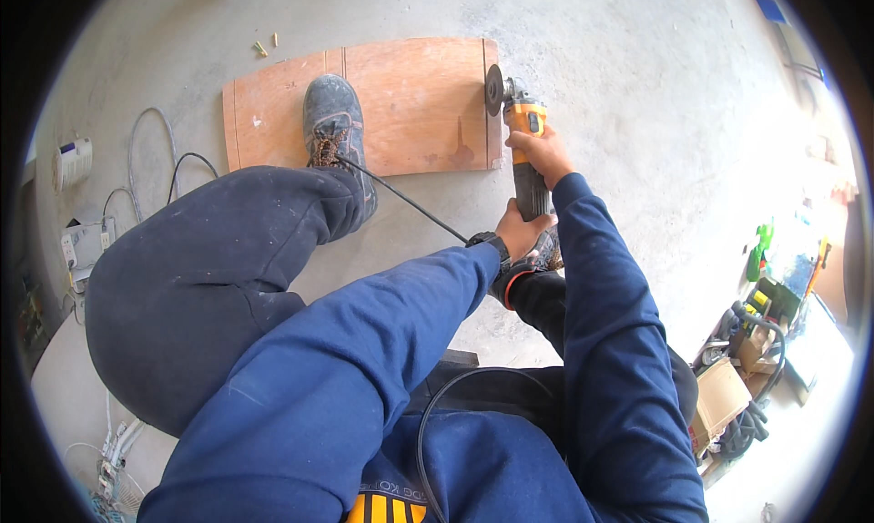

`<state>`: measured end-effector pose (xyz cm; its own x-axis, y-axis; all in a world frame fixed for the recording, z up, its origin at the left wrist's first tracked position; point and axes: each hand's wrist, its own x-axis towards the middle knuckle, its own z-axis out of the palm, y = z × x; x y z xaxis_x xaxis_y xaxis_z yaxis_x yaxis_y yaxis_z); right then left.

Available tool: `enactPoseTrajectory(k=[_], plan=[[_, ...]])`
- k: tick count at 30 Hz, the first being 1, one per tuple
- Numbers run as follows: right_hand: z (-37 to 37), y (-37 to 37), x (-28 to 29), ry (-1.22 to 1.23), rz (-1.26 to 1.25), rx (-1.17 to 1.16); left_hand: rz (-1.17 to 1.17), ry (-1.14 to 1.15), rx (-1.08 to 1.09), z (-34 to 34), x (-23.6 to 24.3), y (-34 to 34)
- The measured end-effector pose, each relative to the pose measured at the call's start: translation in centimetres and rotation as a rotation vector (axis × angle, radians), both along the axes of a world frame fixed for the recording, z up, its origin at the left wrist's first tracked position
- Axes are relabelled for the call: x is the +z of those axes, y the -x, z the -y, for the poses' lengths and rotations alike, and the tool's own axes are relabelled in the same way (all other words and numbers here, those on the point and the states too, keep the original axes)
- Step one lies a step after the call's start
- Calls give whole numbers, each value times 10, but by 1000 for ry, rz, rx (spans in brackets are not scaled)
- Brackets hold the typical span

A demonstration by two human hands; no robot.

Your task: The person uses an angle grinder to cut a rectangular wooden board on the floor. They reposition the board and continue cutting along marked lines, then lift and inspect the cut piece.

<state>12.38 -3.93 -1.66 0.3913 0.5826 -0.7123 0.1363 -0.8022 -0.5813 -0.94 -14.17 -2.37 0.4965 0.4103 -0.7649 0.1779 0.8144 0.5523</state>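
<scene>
Both hands are closed around a yellow and black angle grinder (526,118). My right hand (544,153) wraps the front of its body, just behind the yellow head. Farther back, my left hand (522,232) grips the dark rear end. The grinder's dark disc (494,91) stands on edge at the right end of a reddish-brown wooden board (410,95), close to a dark line across it. Whether the disc bites into the wood, I cannot tell. My left shoe (332,113) rests on the board, which lies on the floor.
A black cord (401,197) runs across my left shoe toward my left hand. Power sockets (84,248) with cables and a white tub (73,163) sit at the left. Tools, hoses and an open cardboard box (719,400) crowd the right. Small wood scraps (261,48) lie beyond the board.
</scene>
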Motion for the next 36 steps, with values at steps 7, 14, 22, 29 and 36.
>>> enactPoseTrajectory(k=[7, 14, 22, 29, 36], plan=[[5, 3, 1, 0, 12, -18, 9, 93, -62, -1, 4, 3], [9, 3, 5, 14, -4, -19, 5, 115, -11, 0, 18, 7], [14, 5, 6, -3, 12, 0, 25, 176, 9, -1, 30, 10], [18, 6, 4, 3, 28, 2, 22, 187, 6, 4, 27, 12], [20, 10, 8, 0, 16, -17, 28, 181, 20, 8, 28, 13]])
